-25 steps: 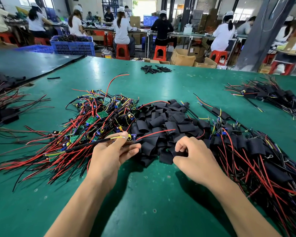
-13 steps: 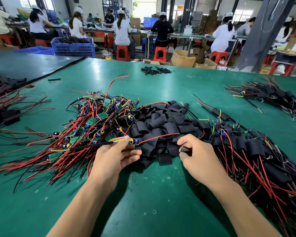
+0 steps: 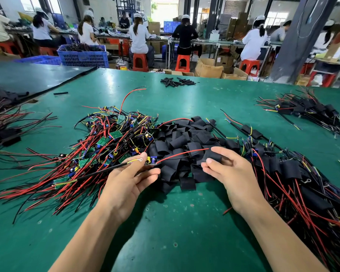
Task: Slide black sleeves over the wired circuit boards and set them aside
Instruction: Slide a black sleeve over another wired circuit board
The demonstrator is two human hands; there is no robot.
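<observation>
Bright, even daylight floods in from the blown-out opening (image 3: 162, 9) at the far wall, and there's a pale glare streak on the green table (image 3: 111, 85). Soft shadows sit under the left hand (image 3: 126, 183) and right hand (image 3: 234, 179); the wide lens bows the edges, and distant workers (image 3: 138, 34) look soft.

Matt black sleeves (image 3: 185, 142) lie on glossy green table (image 3: 185, 232).

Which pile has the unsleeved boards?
The pile left of the loose black sleeves: bare green boards show among its red wires. Boards in the right-hand pile already wear sleeves.
</observation>
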